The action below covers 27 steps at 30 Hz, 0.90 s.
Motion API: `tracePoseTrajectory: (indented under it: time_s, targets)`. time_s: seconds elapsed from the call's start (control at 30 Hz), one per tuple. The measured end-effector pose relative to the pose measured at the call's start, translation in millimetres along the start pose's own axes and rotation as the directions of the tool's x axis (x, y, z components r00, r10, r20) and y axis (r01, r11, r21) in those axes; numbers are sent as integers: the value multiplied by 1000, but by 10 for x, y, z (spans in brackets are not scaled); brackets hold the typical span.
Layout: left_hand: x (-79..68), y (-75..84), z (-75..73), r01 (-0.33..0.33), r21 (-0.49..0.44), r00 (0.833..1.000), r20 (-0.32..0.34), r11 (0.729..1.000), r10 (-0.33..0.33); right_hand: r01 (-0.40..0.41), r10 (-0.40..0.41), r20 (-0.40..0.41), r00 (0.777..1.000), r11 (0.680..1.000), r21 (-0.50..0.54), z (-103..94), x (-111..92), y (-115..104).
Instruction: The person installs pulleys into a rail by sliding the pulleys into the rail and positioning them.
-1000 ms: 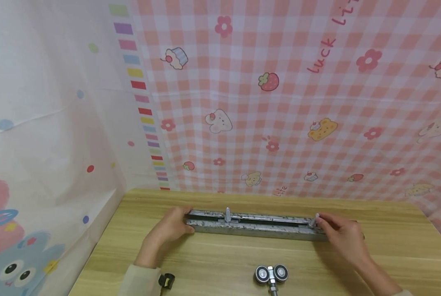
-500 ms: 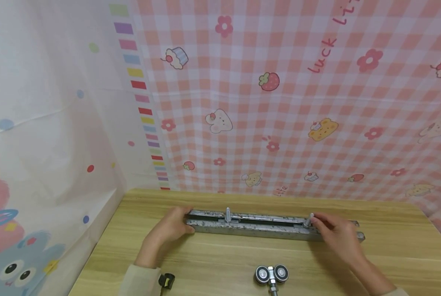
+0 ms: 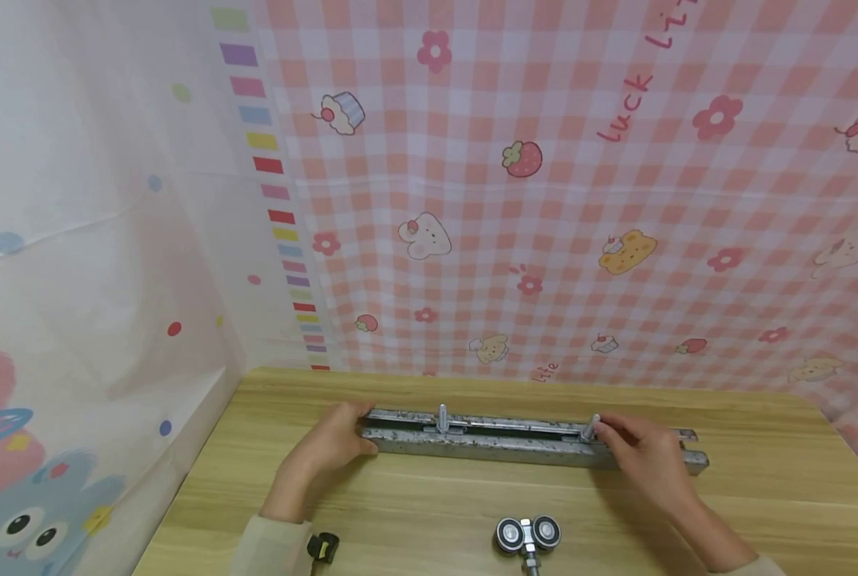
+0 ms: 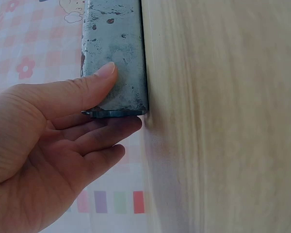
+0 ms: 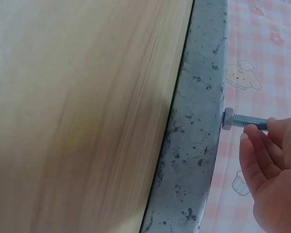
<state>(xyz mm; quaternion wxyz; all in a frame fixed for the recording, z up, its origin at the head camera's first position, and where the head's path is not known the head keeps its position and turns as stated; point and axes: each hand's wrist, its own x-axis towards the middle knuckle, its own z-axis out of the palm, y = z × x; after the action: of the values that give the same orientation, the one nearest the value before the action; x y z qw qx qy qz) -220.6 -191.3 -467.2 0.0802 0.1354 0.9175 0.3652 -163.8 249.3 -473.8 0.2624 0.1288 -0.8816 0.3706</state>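
A speckled grey metal channel rail (image 3: 515, 450) lies on the wooden table, its slot facing up. My left hand (image 3: 334, 438) grips its left end; in the left wrist view the thumb presses the rail's side (image 4: 119, 58) and the fingers lie at the end. Two threaded bolts stand up out of the slot. The left bolt (image 3: 443, 418) stands untouched. My right hand (image 3: 648, 456) pinches the upper end of the right bolt (image 5: 247, 121) between thumb and fingers; a hex nut (image 5: 227, 119) sits at its base. What carries this bolt is hidden inside the rail.
In front of the rail lies a roller trolley (image 3: 528, 538) with black-rimmed wheels and a bolt. A small black object with a yellow mark (image 3: 323, 548) lies near the left sleeve. A pink checked cloth (image 3: 544, 240) hangs behind the wooden table (image 3: 414, 512).
My right hand has slid the right bolt leftward along the slot, uncovering the rail's right end. The left hand and the left bolt have stayed in place.
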Motion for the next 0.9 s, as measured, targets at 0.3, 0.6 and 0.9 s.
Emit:
tracePoseTrajectory:
  time_s: [0.3,0.6,0.9]
  targets:
    - [-2,4,1,2,-2,1000,-1,1000,-2,-1,2,-3,1000,1000,7,62,20,-21]
    - [-2,-2,4,-2,-2,1000,-3,1000,2,2,-2,-15,1000,1000,15,116,38,-74]
    - [10,-10,2,4,0,1000,3,1000,-4,-5,5,-6,1000,1000,13,163,48,-92]
